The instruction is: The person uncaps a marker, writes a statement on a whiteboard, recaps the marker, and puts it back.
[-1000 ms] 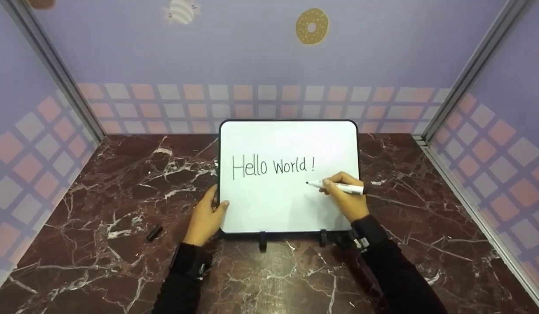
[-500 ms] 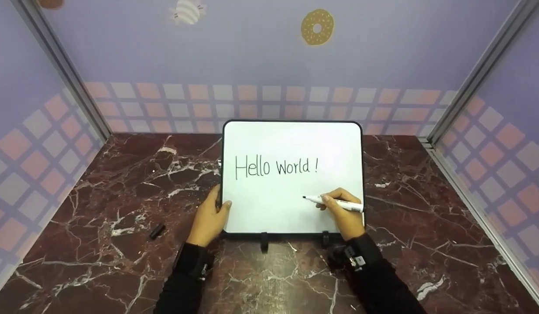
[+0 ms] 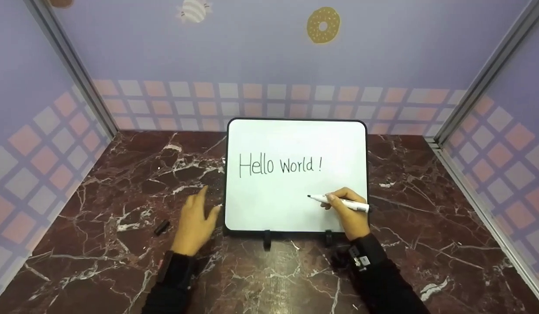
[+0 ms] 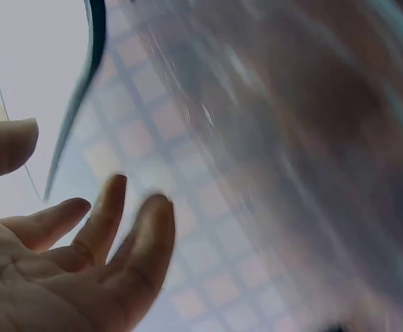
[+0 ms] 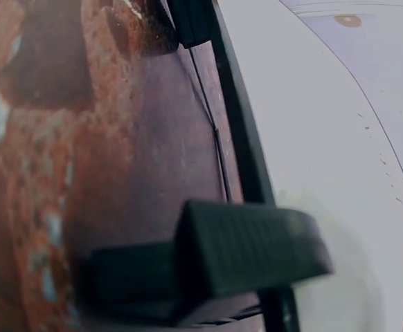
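Observation:
A whiteboard (image 3: 269,205) with a black frame leans back on a stand, "Hello World!" written across it in black. My right hand (image 3: 350,213) pinches a white marker (image 3: 348,203) in front of the board's lower right, its dark tip pointing left. Just off the board's left edge is my left hand (image 3: 194,222), fingers spread and holding nothing. In the left wrist view the loose fingers (image 4: 149,249) show apart from the board's edge. A black marker cap (image 3: 162,227) lies on the table left of that hand.
Black stand feet (image 3: 267,240) stick out under the board's lower edge; one foot (image 5: 250,256) looms large in the right wrist view. A dark red marbled table (image 3: 121,270) is bounded by a purple back wall (image 3: 252,43) and side walls with checks.
My left hand has let go of the board's left edge and moved left towards the cap. The right hand has lowered with the marker, away from the writing.

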A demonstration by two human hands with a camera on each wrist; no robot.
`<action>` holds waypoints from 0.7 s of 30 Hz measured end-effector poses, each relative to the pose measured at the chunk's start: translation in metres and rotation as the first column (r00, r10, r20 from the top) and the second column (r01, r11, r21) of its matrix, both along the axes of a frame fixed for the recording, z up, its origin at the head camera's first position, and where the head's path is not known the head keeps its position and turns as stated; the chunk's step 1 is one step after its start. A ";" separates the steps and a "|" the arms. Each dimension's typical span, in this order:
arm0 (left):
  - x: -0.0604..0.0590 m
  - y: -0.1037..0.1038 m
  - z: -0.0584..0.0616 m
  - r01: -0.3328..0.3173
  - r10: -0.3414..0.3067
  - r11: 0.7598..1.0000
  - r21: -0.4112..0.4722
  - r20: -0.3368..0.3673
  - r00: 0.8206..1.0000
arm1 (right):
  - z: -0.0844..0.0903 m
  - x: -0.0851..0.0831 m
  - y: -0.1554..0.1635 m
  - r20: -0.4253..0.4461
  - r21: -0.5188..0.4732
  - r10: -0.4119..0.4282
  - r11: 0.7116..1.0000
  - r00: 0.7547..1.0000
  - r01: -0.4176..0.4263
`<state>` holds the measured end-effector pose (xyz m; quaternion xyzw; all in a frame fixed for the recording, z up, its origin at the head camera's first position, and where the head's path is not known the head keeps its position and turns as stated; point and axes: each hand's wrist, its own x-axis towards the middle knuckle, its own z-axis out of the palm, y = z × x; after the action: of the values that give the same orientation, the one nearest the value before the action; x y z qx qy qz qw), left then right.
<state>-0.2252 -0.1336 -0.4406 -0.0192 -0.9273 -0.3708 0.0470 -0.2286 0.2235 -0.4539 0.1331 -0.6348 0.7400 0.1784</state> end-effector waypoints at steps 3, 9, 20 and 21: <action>0.005 -0.023 0.002 -0.025 0.026 0.998 -0.065 0.008 1.000 | 0.001 0.000 0.000 -0.005 -0.001 0.001 1.000 1.000 -0.001; 0.009 -0.072 0.000 -0.071 0.088 0.977 -0.203 0.076 0.993 | 0.000 0.000 0.000 0.016 -0.009 -0.006 1.000 1.000 0.006; 0.003 -0.106 -0.003 0.001 0.078 0.943 -0.332 0.223 0.972 | 0.002 0.001 0.001 0.007 0.002 -0.002 1.000 1.000 0.002; 0.003 -0.106 -0.004 0.001 0.077 0.940 -0.341 0.214 0.974 | 0.002 0.001 0.002 0.006 0.003 -0.002 1.000 1.000 0.002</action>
<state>-0.2225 -0.2394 -0.4444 0.0329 -0.9768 -0.2045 -0.0549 -0.2274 0.2252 -0.4520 0.1303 -0.6364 0.7394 0.1770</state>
